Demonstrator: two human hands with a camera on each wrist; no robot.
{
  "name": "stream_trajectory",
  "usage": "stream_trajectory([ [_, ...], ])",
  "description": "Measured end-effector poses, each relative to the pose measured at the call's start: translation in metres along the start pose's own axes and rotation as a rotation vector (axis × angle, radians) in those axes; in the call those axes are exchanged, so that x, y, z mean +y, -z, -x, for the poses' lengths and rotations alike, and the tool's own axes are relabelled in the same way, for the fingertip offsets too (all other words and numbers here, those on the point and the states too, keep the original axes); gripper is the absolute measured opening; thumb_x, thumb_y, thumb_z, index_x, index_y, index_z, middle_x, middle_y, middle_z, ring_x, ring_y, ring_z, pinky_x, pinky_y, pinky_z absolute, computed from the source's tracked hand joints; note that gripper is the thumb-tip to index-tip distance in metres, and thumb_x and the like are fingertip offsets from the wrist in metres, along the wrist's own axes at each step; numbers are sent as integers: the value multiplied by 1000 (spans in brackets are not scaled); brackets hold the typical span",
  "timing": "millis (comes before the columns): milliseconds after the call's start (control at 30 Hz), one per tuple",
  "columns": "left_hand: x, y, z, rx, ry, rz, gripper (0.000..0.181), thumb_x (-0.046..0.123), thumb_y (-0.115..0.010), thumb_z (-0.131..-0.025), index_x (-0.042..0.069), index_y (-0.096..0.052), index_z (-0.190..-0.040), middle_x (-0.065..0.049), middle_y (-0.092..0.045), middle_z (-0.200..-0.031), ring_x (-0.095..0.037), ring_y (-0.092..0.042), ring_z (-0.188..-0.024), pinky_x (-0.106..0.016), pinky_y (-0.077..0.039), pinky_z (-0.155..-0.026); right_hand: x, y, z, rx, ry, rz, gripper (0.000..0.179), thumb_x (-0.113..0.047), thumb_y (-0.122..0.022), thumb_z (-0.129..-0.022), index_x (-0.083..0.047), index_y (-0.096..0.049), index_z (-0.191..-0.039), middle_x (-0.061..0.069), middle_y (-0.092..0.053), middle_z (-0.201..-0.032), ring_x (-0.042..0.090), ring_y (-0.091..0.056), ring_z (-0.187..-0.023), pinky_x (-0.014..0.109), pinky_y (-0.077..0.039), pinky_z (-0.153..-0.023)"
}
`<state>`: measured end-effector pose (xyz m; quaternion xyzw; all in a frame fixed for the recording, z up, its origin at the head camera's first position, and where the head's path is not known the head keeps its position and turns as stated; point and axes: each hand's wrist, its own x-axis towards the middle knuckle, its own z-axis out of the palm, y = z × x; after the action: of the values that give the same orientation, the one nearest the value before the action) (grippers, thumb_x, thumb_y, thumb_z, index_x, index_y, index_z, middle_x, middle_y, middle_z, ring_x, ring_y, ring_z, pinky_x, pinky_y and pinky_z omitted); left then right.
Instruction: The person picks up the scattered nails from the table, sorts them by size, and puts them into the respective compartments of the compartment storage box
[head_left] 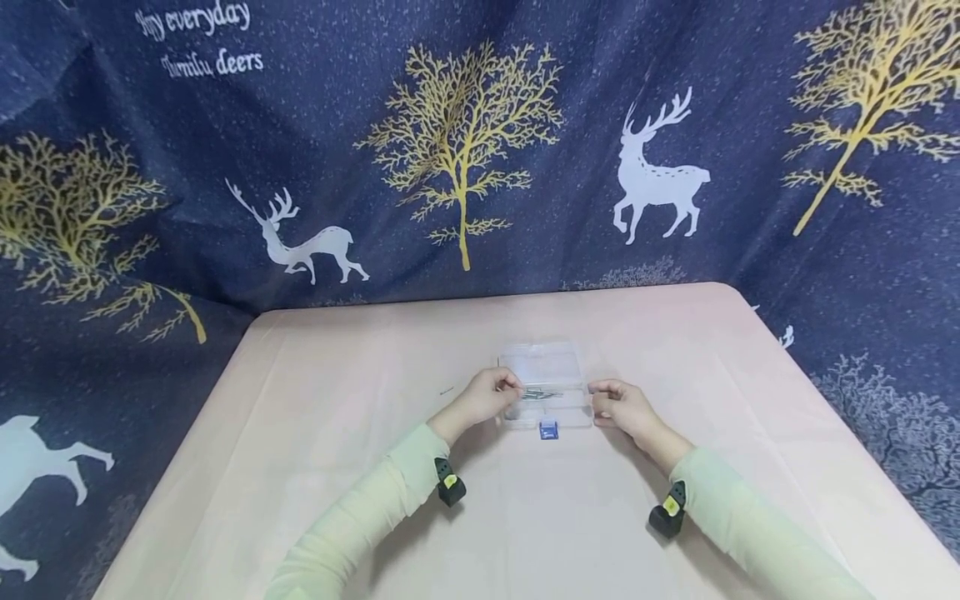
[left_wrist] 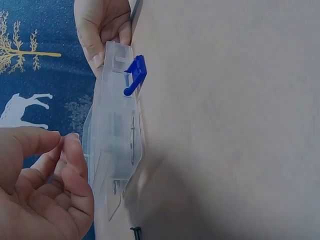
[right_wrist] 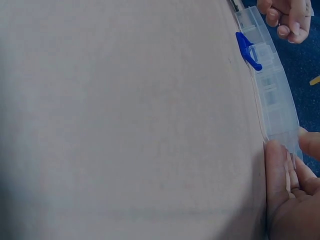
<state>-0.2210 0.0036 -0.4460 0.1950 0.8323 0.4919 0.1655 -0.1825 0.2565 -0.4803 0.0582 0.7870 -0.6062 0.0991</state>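
A clear plastic compartment box (head_left: 566, 421) stands on the table, its lid (head_left: 538, 362) raised at the back and a blue latch (head_left: 549, 431) at its front. Several thin, nail-like metal pieces (head_left: 538, 394) lie in one compartment. My left hand (head_left: 487, 395) hovers over the box's left end. Its thumb and forefinger tips (left_wrist: 70, 136) meet, and whether something small sits between them cannot be made out. At the opposite end my right hand (head_left: 624, 408) grips the box's side, thumb (right_wrist: 309, 142) above and fingers (right_wrist: 276, 167) along the wall.
On the pink table cover (head_left: 360, 358), left of the box, lies a single thin nail-like piece (head_left: 446, 390). A dark blue cloth (head_left: 315, 142) with deer and trees hangs behind the table. Each wrist carries a small black camera (head_left: 450, 483).
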Motion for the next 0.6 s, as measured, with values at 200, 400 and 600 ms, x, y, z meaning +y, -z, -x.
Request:
stream_trajectory([
  [200,-2,8,1,34,-33,-83,11,9,-58,-91,1,-63,-96,-5,-58,-84,-16,-57,-72,-22,-49,-61,0,0,-1,7,-9,14,43,-5,-52,-91,13,-45,-130,30,-54,-121,8,-60,-79,25,-58,-73],
  [400,-5,21,3,80,-48,-118,10,7,-58,-91,0,-62,-97,-10,-61,-89,-15,-57,-73,-21,-50,-61,0,0,0,9,-7,18,42,-5,-52,-92,13,-45,-130,23,-57,-114,8,-59,-79,24,-58,-73],
  [600,-12,36,5,160,-65,-196,8,7,-59,-90,1,-62,-95,-11,-64,-92,-21,-61,-82,-31,-53,-76,0,-1,1,6,0,4,43,-5,-53,-92,14,-44,-129,24,-57,-114,8,-58,-78,23,-58,-73],
])
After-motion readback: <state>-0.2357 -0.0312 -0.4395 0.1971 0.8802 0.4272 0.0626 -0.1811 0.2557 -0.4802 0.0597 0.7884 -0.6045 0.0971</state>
